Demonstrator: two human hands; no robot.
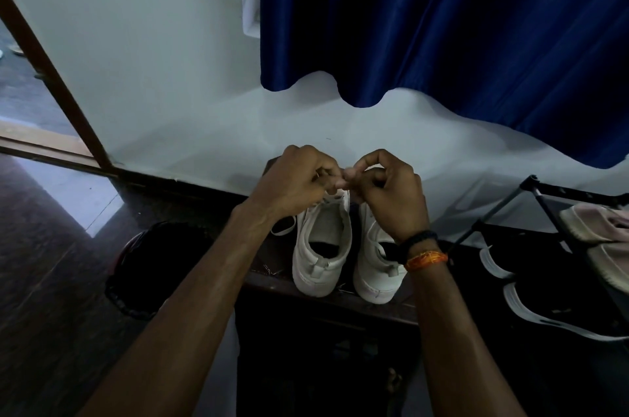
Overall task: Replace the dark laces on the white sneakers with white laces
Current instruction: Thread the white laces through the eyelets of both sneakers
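While both hands, left [299, 178] and right [388, 188], pinch white lace [335, 192] over left sneaker [321, 243], frame centre: keep tension even, ends level.

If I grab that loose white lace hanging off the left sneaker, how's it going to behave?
Probably floppy: the white lace droops in a loop beside the left sneaker. Likely very light, being thin and flat. A pull may tug the shoe, since both hands, left hand and right hand, seem to be working it.

We cannot see sneaker [321, 243] toes or eyelets, hidden behind left hand [299, 183] and right hand [388, 192]; pinched item unclear.
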